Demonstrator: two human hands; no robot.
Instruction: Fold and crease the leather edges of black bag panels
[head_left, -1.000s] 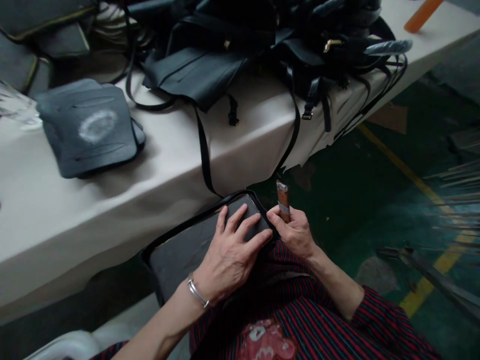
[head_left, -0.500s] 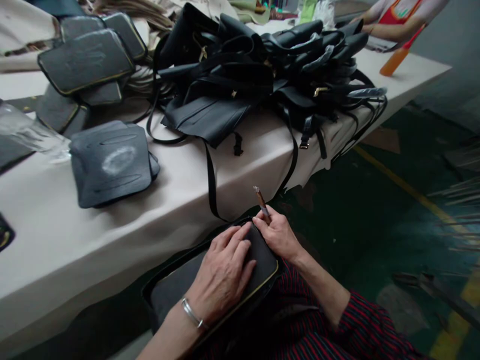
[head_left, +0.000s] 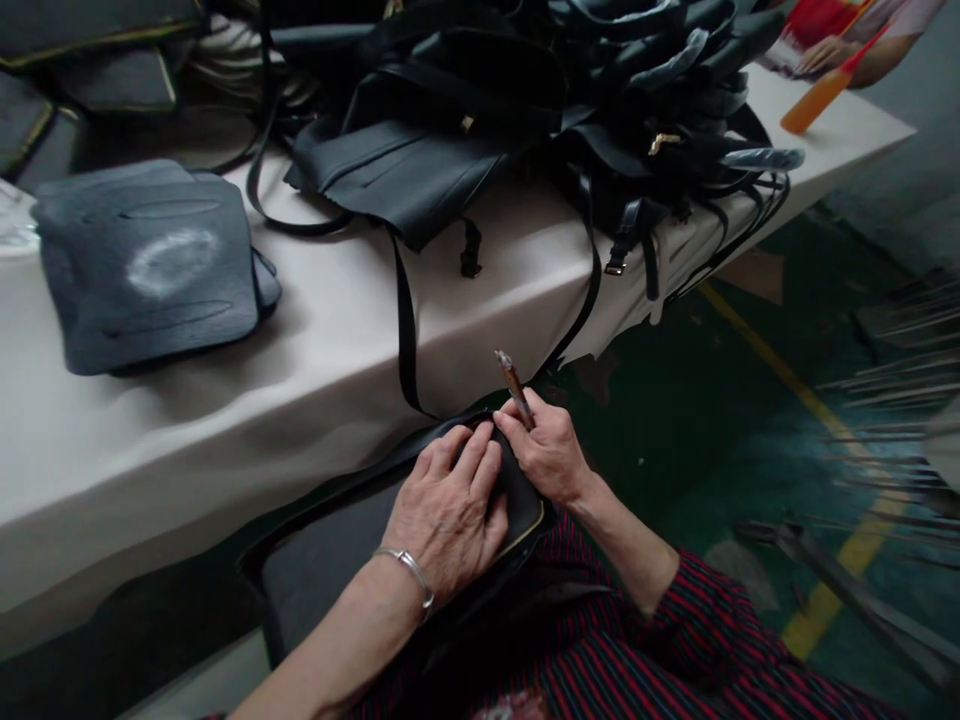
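Note:
A black bag piece (head_left: 322,555) with a dark grey panel and a yellowish line along its edge rests on my lap, against the table. My left hand (head_left: 448,510) lies over the panel with fingers stretched out, fingertips pressing near the far corner. At that same corner, my right hand (head_left: 549,448) is closed around a thin brown pen-like tool (head_left: 511,378), whose pale tip points up and away from the bag. The right thumb and fingers also touch the bag's rim beside the left fingertips. What lies under my fingers is hidden.
On the white-covered table (head_left: 322,330) lie a stack of black leather pieces (head_left: 150,270) and a pile of black bags (head_left: 450,110), with straps hanging over the edge. An orange bottle (head_left: 817,100) stands near another person's hand (head_left: 829,55). Metal rods (head_left: 885,430) are at right.
The view has tilted down and shifted, so the table items sit higher. My left fingers have drawn closer together at the bag's corner. The right hand keeps its hold on the tool.

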